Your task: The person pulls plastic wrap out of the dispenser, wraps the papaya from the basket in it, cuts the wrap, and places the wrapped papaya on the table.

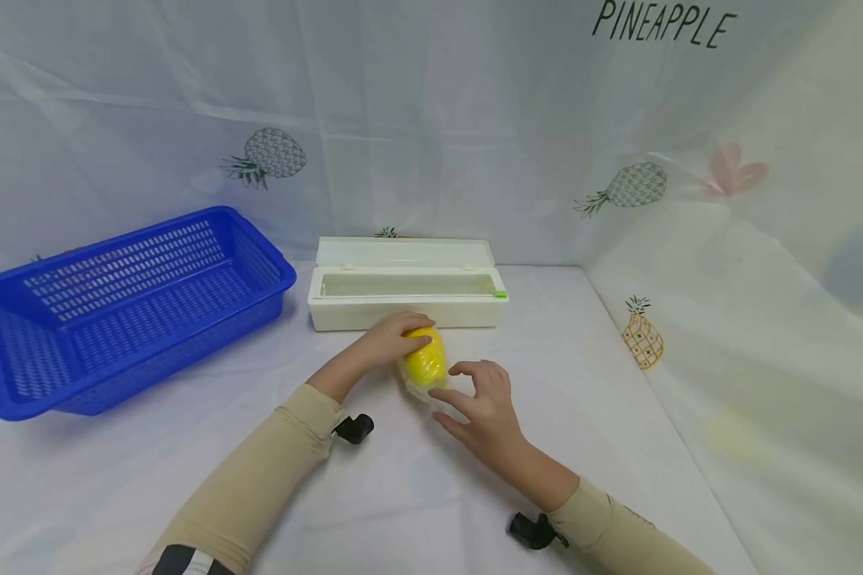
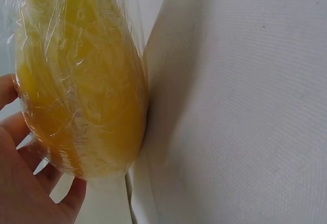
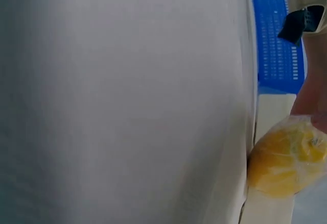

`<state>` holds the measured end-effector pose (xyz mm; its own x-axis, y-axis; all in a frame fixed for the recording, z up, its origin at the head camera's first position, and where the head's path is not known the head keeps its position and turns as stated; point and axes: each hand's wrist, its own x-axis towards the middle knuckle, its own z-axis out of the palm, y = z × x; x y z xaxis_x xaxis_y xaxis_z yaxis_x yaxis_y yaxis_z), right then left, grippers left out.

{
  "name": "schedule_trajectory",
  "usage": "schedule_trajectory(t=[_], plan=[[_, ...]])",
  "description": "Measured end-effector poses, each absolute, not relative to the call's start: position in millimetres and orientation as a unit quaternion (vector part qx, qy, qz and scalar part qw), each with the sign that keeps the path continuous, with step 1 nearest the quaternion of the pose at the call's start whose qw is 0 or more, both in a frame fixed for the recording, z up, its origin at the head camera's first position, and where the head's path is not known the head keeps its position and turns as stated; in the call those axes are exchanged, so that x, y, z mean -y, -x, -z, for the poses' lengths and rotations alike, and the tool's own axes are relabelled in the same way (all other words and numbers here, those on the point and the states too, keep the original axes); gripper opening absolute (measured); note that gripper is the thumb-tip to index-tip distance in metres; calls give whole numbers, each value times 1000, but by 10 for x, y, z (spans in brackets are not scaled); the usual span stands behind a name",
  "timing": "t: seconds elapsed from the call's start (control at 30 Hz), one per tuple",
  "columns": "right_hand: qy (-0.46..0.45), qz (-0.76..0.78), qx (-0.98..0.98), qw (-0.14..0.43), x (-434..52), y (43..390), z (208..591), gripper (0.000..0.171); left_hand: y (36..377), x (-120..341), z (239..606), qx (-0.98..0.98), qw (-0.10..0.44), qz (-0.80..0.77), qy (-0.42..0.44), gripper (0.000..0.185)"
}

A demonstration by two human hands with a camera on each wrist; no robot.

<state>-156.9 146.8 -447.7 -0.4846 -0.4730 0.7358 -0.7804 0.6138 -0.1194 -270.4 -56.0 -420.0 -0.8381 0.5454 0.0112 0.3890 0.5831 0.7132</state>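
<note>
A yellow lemon (image 1: 426, 361) wrapped in clear film lies on the white-clothed surface (image 1: 417, 479), just in front of the white dispenser box (image 1: 407, 292) and close to the middle of the scene. The film (image 2: 76, 40) clings in wrinkles over the fruit's skin, and in the left wrist view the wrapped fruit sits against the cloth with a loose edge of film trailing under it.

The left hand (image 1: 391, 337) comes in from about eight o'clock of the lemon and lies over its far, upper side, fingers curled round it, so this grip is closed on the fruit. From the left wrist view the fingers (image 2: 20, 183) show at the lower left, cupping the lemon's underside.

The right hand (image 1: 483, 407) sits at about four o'clock of the lemon, its fingers spread and lightly bent. The fingertips are right at the loose film at the lemon's near end; whether they actually touch it I cannot tell. That grip is spread, holding nothing firmly.

The dispenser box stands at twelve o'clock of the lemon, its lid tipped back, its long trough showing, with a small green tab (image 1: 500, 294) at its right end. At about ten o'clock, well apart, a blue slotted basket (image 1: 125, 307) rests on the surface. Behind everything hangs a pale curtain printed with pineapples (image 1: 269, 156) and the word PINEAPPLE. Both arms wear beige sleeves (image 1: 259, 479), each with a black clip at the wrist.
</note>
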Motion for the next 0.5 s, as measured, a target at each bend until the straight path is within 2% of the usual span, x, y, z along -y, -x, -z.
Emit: schedule_trajectory(t=[0.13, 0.3, 0.5], plan=[[-386, -190, 832, 350, -1467, 1647, 4457, 34, 2722, 554, 4198, -882, 105, -374, -268, 44], [-426, -157, 814, 362, -1464, 1745, 4405, 20, 2733, 552, 4194, -882, 101, -371, -271, 44], [-462, -174, 800, 341, -1397, 1758, 4363, 17, 2729, 530, 4200, -889, 90, -364, -264, 43]])
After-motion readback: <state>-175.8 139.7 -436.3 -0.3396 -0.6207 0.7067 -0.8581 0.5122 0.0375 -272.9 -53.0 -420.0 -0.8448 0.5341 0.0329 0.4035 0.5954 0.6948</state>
